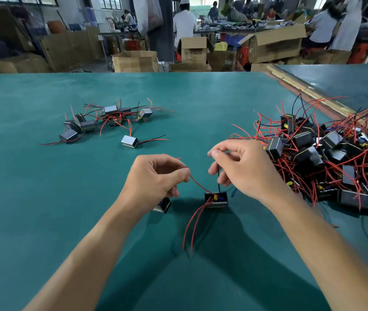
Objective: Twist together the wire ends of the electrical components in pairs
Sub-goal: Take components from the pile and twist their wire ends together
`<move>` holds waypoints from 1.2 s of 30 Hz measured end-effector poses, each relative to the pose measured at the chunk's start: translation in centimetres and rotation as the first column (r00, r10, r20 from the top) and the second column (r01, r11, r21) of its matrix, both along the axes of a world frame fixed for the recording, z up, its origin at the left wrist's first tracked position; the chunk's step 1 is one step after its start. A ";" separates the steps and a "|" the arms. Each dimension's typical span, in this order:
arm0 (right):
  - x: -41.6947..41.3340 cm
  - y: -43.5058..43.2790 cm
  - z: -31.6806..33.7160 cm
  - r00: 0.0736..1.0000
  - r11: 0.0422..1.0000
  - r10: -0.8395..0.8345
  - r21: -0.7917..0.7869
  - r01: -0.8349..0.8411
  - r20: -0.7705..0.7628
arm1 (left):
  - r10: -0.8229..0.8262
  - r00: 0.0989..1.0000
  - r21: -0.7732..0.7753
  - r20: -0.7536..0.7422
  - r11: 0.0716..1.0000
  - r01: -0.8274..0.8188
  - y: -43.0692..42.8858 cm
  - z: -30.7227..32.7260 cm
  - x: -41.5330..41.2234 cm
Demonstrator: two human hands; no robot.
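Item: small black box-shaped electrical component (216,199), low between both hands, resting on or just above the bench.

Handling, judged: light; leads thin and limp, best pinched near the tips.

Grip: the left hand (156,176) pinches its red lead (198,184), with a second component (164,205) tucked beneath; the right hand (239,167) pinches its black lead (218,178).

Surface: teal matte bench (43,198).

Stock: tangled heap of like components (326,153) to the right; smaller group (102,120) far left.

Room: cardboard cartons (135,60), workshop.

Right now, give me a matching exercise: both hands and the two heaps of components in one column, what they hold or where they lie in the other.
1 left hand
2 right hand
3 large pile
4 small cluster

A far left of the mat
B pinches a red wire
C right side of the mat
D holds a black wire

Pairs: 1-B, 2-D, 3-C, 4-A
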State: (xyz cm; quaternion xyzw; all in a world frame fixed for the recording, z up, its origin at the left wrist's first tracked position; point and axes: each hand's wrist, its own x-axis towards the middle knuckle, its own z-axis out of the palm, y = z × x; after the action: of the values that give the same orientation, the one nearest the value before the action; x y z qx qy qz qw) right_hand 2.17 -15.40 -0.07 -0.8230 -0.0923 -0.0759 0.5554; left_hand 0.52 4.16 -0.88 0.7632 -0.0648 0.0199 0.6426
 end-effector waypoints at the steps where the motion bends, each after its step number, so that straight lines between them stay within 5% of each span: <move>1: 0.0 -0.1 0.2 1.000 1.000 0.001 0.019 0.000 -0.006 | 0.018 1.000 -0.001 -0.005 1.000 -0.018 0.0 0.0 0.1; 16: -0.8 0.2 0.3 0.966 0.969 0.178 -0.139 -0.206 -0.188 | -0.009 1.000 -0.040 -0.025 0.999 0.008 -0.2 -0.4 0.2; 25: -0.8 0.4 -0.3 0.980 0.926 0.181 -0.322 -0.199 -0.084 | -0.032 0.999 -0.002 0.043 0.999 0.032 -0.4 -0.3 0.1; 36: -0.6 0.5 -0.4 0.973 0.926 0.204 -0.299 -0.229 -0.113 | -0.016 0.999 0.002 0.040 1.000 0.016 -0.6 -0.2 0.1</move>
State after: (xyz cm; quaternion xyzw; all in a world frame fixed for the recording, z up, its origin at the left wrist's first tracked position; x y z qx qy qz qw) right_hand 1.57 -14.92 -0.51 -0.8870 -0.1710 0.0341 0.4275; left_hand 0.63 3.60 -1.09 0.7627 -0.0839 0.0299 0.6406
